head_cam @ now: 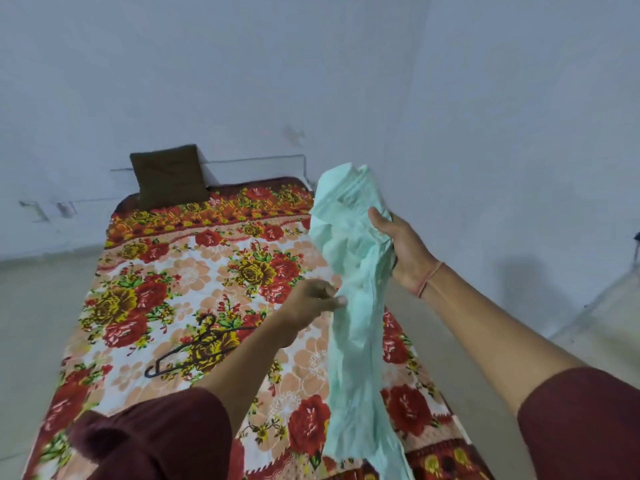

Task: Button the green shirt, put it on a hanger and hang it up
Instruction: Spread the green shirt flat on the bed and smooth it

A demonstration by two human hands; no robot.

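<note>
The pale green shirt (349,289) hangs bunched and crumpled above the right side of the bed. My right hand (405,251) grips it near its upper end, fingers curled round the cloth. Lower down, my left hand (311,303) pinches the shirt's left edge between thumb and fingers. A thin black wire hanger (194,348) lies flat on the flowered bedspread to the left of my left arm. The shirt's buttons are hidden in the folds.
The bed with its red and yellow flowered spread (166,271) fills the middle of the view. A dark brown pillow (169,176) leans on the pale wall at the head. Bare floor (34,306) runs along both sides of the bed.
</note>
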